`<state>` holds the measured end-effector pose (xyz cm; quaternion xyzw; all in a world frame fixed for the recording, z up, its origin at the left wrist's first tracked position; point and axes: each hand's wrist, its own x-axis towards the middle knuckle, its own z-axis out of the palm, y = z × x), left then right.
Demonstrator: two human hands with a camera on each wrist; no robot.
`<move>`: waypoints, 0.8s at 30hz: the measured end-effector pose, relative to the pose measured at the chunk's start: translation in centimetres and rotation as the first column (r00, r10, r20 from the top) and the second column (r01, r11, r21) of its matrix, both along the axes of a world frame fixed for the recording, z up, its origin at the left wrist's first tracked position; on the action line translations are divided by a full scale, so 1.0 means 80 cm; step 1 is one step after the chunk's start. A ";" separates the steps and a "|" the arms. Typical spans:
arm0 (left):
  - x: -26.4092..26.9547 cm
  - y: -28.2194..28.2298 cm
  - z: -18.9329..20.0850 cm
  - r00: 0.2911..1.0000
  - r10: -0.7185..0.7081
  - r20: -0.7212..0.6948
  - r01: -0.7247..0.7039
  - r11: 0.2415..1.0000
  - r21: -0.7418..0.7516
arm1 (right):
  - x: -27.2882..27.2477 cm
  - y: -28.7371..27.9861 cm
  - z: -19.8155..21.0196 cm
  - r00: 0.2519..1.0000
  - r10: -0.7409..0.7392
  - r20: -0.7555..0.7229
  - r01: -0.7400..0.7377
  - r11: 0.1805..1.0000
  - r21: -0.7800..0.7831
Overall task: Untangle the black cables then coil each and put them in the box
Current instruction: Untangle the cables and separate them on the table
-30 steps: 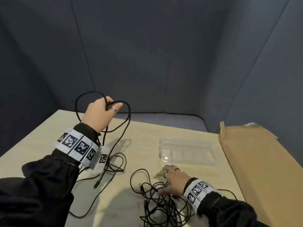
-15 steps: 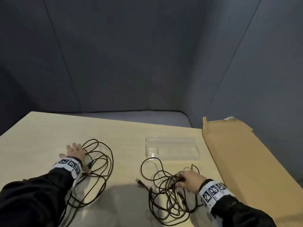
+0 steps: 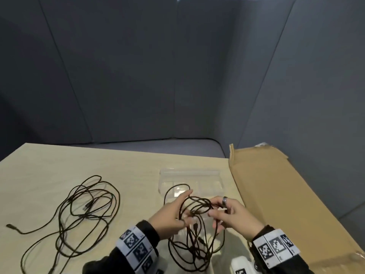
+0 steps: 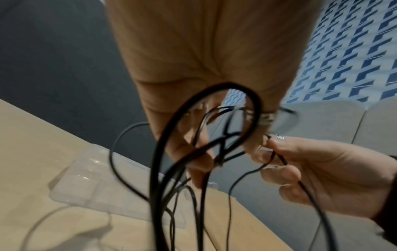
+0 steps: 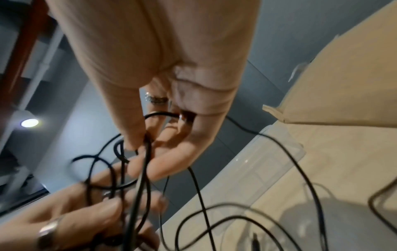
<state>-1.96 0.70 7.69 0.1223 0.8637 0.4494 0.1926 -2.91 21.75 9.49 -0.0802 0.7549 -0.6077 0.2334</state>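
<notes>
One black cable [image 3: 85,210] lies loose in wide loops on the left of the table. A second tangle of black cables [image 3: 197,214] hangs between both hands above the table's front, its lower loops trailing down onto the surface. My left hand [image 3: 173,212] has loops draped over its fingers [image 4: 197,169], and its thumb pinches the strands. My right hand [image 3: 229,212], with a ring on one finger, pinches a strand between thumb and fingertips [image 5: 139,135]. The clear plastic box [image 3: 215,175] sits empty just beyond the hands.
A large flattened cardboard sheet [image 3: 286,194] covers the table's right side. Grey partition walls [image 3: 138,76] close off the back and right. The light wooden table [image 3: 49,175] shows bare wood at the far left.
My left hand let go of the loose cable on the left and crossed to the tangle. Both hands now hold that tangle lifted off the table.
</notes>
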 end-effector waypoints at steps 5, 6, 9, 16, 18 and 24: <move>0.007 0.008 -0.001 0.975 0.217 0.046 -0.222 0.958 0.181 | -0.002 0.056 -0.010 0.938 -0.258 -0.232 0.296 0.944 0.146; 0.009 0.009 -0.003 0.962 0.274 0.005 -0.270 0.943 0.193 | 0.000 0.067 -0.011 0.931 -0.250 -0.268 0.302 0.937 0.174; 0.017 0.013 -0.014 0.909 0.410 -0.073 -0.386 0.895 0.224 | 0.008 0.088 -0.013 0.908 -0.191 -0.373 0.304 0.913 0.271; 0.030 0.018 -0.025 0.742 0.646 0.177 -0.637 0.597 0.488 | -0.001 0.141 -0.011 0.781 -0.566 -0.264 0.587 0.809 0.003; 0.032 0.020 -0.026 0.707 0.680 0.194 -0.671 0.559 0.487 | -0.002 0.150 -0.008 0.703 -0.663 -0.255 0.673 0.737 -0.061; 0.021 0.005 -0.036 0.545 0.794 0.271 -0.809 0.413 0.418 | -0.017 0.178 0.000 0.419 -0.906 -0.067 0.839 0.414 -0.352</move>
